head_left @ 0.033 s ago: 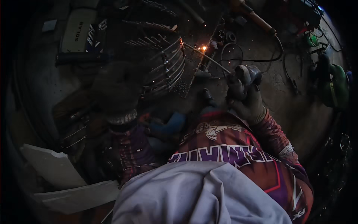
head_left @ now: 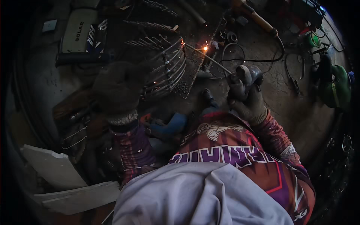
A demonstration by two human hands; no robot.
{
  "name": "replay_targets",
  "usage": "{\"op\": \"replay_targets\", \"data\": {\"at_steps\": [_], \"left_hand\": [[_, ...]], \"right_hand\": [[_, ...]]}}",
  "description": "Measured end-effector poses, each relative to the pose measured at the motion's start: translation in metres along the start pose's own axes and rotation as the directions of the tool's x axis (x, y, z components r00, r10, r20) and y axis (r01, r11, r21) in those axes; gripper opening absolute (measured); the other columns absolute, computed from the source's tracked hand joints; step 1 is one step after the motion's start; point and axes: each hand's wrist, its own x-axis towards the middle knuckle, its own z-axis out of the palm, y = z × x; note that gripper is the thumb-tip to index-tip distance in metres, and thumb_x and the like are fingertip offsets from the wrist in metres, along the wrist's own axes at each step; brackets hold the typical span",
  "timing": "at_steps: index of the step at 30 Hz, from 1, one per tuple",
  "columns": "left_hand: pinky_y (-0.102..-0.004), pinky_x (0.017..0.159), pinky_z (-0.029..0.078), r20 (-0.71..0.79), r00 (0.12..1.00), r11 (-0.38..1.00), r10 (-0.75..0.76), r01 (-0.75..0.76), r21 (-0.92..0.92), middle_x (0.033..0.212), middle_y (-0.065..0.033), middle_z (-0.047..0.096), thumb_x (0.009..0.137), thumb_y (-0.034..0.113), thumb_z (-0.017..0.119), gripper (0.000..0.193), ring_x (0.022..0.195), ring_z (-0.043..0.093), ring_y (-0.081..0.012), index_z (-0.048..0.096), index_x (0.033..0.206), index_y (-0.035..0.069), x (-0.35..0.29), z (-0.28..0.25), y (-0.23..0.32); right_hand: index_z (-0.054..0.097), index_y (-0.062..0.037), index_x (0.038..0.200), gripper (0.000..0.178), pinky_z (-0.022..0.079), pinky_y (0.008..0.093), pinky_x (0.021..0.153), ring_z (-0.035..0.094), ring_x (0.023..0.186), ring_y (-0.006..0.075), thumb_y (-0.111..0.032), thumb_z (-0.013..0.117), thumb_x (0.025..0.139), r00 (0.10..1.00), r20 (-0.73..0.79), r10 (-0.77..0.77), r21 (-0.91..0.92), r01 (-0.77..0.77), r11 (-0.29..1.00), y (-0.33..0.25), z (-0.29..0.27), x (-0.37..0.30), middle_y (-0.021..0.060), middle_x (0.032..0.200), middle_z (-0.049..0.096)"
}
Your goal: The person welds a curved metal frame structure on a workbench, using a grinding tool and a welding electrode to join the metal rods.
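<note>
My right hand (head_left: 252, 105), in a thick work glove, is closed around a welding electrode holder (head_left: 244, 77). A thin welding rod (head_left: 212, 60) runs from the holder up and left to a frame of curved metal bars (head_left: 176, 71). The rod's far end meets the frame's upper corner, where the metal glows orange. A brighter spark shows just right of that corner. On the frame's left side is my left hand (head_left: 118, 88), in a dark glove. Its fingers are lost in shadow, so whether it grips the frame cannot be made out.
An orange-handled tool (head_left: 258, 18) with a black cable lies at the far right. Rings (head_left: 228, 36) sit behind the frame. Left are a pale box (head_left: 79, 30) and, nearer, white boards (head_left: 56, 168). A blue object (head_left: 174, 123) lies between my arms. Green cloth (head_left: 337, 86) shows right.
The scene looks slightly brighter, and the sparks have shifted a little. Both hands and the rod stay in nearly the same place.
</note>
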Motion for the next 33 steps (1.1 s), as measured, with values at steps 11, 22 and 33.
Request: {"op": "replay_targets", "data": {"at_steps": [11, 22, 33], "left_hand": [[-0.0298, 0.055, 0.044, 0.083, 0.995, 0.997, -0.054, 0.05, 0.05, 0.065, -0.0018, 0.061, 0.081, 0.023, 0.086, 0.026, 0.06, 0.057, -0.0098, 0.07, 0.076, 0.003, 0.001, -0.004, 0.009], [-0.0327, 0.058, 0.045, 0.079, 0.993, 0.995, -0.092, 0.088, 0.056, 0.066, -0.0041, 0.063, 0.077, 0.027, 0.089, 0.031, 0.062, 0.059, -0.0144, 0.071, 0.074, 0.002, 0.006, -0.01, 0.018], [-0.0345, 0.058, 0.046, 0.111, 0.992, 0.991, -0.059, 0.045, 0.125, 0.066, -0.0057, 0.064, 0.078, 0.029, 0.088, 0.029, 0.06, 0.06, -0.0185, 0.072, 0.076, 0.005, 0.012, -0.01, 0.028]], "right_hand": [[0.056, -0.0029, 0.117, 0.046, 0.05, 0.0338, 0.076, 0.062, 0.084, 0.0171, -0.03, 0.076, 0.085, 0.996, -0.09, -0.009, -0.129, -0.003, 0.992, -0.005, 0.005, 0.002, 0.0056, 0.093, 0.064], [0.044, -0.0022, 0.129, 0.064, 0.051, 0.0314, 0.075, 0.062, 0.083, 0.0151, -0.028, 0.081, 0.085, 0.999, -0.021, 0.027, -0.082, -0.029, 0.996, 0.008, 0.003, -0.002, 0.0043, 0.094, 0.062], [0.05, -0.0012, 0.122, 0.064, 0.048, 0.0286, 0.065, 0.058, 0.073, 0.0137, -0.04, 0.081, 0.083, 0.971, -0.117, 0.209, 0.409, -0.144, 0.901, 0.003, 0.01, 0.005, 0.0042, 0.089, 0.06]]}}
